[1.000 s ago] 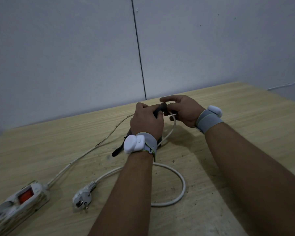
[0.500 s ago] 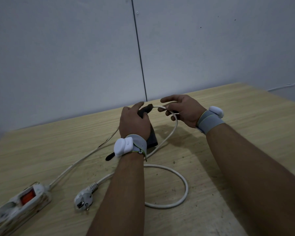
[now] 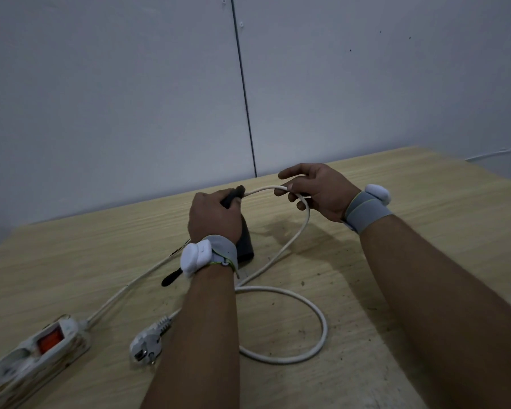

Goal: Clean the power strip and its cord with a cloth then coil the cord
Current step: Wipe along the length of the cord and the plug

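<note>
With my left hand [image 3: 214, 215] gripping the dark cloth [image 3: 244, 240] around the cord [image 3: 303, 224] and my right hand [image 3: 316, 191] pinching it taut, I should wipe slowly toward the table's left edge.

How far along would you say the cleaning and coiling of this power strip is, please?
Midway, on the cord. The left hand grips a dark cloth wrapped around the cord, and the right hand holds the cord just beyond it. The power strip looks grimy, so whether it has been wiped is unclear. The coiling is left: the cord lies in one loose loop, with the plug on the table.
</note>
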Motion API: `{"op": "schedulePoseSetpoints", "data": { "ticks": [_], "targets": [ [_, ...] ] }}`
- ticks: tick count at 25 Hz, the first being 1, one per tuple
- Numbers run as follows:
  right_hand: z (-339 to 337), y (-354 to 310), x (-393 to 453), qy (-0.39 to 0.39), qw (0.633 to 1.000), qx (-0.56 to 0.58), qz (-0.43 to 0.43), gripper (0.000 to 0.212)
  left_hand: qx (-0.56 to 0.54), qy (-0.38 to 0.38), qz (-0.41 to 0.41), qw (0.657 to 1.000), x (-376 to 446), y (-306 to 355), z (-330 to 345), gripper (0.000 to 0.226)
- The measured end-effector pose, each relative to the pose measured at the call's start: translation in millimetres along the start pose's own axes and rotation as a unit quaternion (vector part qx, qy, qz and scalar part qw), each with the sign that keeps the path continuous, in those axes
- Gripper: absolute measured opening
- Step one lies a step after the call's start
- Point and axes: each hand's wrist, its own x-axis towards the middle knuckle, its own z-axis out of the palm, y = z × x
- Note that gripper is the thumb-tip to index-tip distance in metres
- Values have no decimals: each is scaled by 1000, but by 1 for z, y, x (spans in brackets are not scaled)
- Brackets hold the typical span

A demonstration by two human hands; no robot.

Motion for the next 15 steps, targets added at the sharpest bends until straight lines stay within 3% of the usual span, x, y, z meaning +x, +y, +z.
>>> {"op": "schedulePoseSetpoints", "data": {
  "ticks": [8,15],
  "targets": [
    [1,2,0,5,1000,-15,-5,24,-27,-34,84,996,-7,28,10,26],
    [-2,3,2,12,1000,-15,8,22,-11,-36,12,999,2,-4,-4,22]
  ]
}}
